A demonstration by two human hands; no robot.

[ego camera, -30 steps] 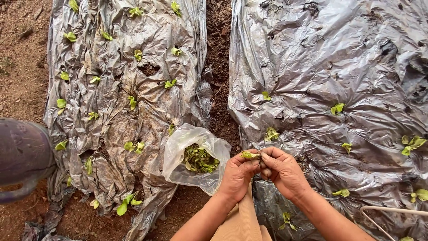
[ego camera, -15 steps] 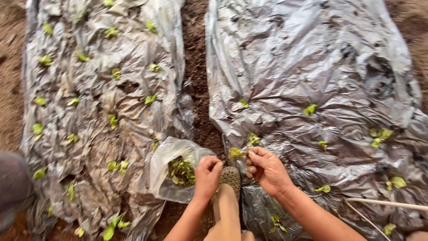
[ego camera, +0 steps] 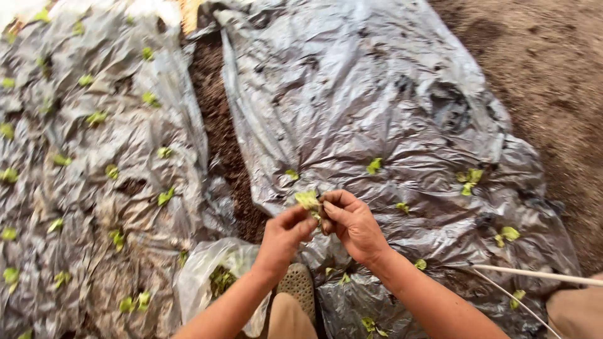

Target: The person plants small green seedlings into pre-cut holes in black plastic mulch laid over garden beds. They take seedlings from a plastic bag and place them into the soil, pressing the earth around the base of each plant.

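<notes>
Both my hands meet over the near edge of the right plastic mulch sheet (ego camera: 389,94). My left hand (ego camera: 284,233) and my right hand (ego camera: 353,223) pinch a small green seedling (ego camera: 308,200) between their fingertips. Its leaves stick up above the fingers. Below my left forearm lies a clear plastic bag (ego camera: 207,276) holding more seedlings. My foot in a tan perforated shoe (ego camera: 298,286) shows between my arms.
Two silver-grey mulch sheets cover the beds, the left sheet (ego camera: 94,157) dotted with several planted seedlings, the right with a few. A strip of dark soil (ego camera: 220,138) runs between them. A thin white rod (ego camera: 540,275) lies at lower right. Bare brown earth (ego camera: 553,75) is at upper right.
The view has swung right and up. My left hand has come back to the seedling that my right hand held, and both hands have risen over the right sheet. The bag now sits lower left.
</notes>
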